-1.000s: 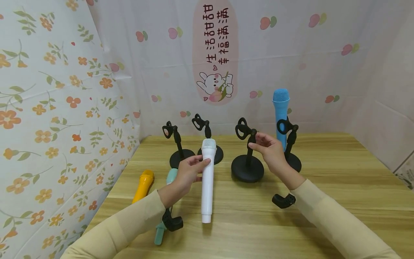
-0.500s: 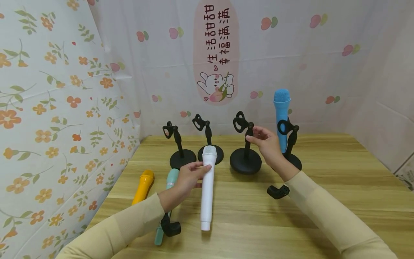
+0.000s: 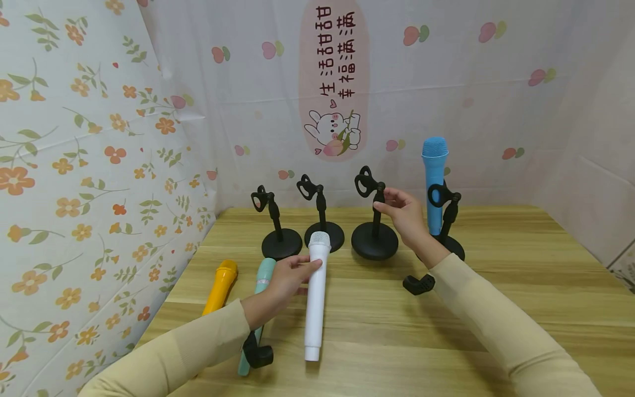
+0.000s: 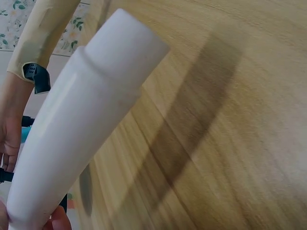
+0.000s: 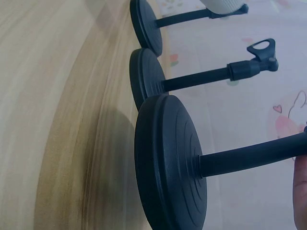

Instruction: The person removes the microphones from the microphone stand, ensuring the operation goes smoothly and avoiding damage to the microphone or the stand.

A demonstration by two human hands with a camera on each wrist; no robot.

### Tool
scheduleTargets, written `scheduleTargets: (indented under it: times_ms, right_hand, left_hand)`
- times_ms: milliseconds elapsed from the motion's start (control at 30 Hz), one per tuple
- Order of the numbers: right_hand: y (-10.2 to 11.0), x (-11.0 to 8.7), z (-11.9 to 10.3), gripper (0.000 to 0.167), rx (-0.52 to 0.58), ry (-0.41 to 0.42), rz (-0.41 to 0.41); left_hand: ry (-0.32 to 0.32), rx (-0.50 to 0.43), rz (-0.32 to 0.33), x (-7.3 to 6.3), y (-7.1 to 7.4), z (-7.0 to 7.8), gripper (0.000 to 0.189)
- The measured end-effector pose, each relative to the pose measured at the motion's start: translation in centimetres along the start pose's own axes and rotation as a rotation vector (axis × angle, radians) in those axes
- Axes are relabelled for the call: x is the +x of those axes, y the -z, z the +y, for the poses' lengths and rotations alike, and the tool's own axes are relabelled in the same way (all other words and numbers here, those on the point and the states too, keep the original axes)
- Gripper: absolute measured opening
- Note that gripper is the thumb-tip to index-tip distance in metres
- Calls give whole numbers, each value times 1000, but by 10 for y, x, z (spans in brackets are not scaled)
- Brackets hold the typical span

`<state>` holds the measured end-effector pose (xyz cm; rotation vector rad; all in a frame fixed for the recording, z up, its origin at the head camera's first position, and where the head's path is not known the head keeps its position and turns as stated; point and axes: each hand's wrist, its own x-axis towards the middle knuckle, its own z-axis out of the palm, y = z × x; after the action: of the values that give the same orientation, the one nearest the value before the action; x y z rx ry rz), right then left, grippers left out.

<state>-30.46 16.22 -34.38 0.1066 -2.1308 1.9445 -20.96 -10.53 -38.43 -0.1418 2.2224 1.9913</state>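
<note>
My left hand [image 3: 290, 278] grips a white microphone [image 3: 316, 300] near its head, with the tail end tilted down toward me over the table. In the left wrist view, the white microphone [image 4: 76, 120] casts a shadow on the wood below it. My right hand [image 3: 404, 215] pinches the post of a black microphone stand [image 3: 374, 241] just under its clip, between thumb and fingers. The base of that stand [image 5: 168, 163] shows close over the table in the right wrist view. Its clip holds nothing.
Two more black stands, the left one [image 3: 281, 242] and the middle one [image 3: 324, 236], stand at the back. A blue microphone [image 3: 434, 165] stands upright at the rightmost stand's clip [image 3: 448, 212]. An orange microphone [image 3: 220, 286] and a mint green microphone [image 3: 265, 270] lie at left.
My right hand has carried the stand back and slightly left, toward the other two. My left hand has drawn the white microphone a little toward me.
</note>
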Motion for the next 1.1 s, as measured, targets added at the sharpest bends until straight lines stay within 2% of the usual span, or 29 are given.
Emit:
scheduleTargets:
  times_ms: [467, 667, 1100]
  right_hand:
    - [-7, 20, 4, 41, 28, -12, 44]
    - [-10, 26, 7, 40, 45, -16, 42]
    - [-12, 37, 15, 42, 75, -33, 47]
  left_hand:
    - [46, 10, -1, -5, 7, -10, 48]
    - [60, 19, 12, -5, 8, -18, 49]
    - [78, 52, 72, -9, 4, -27, 50]
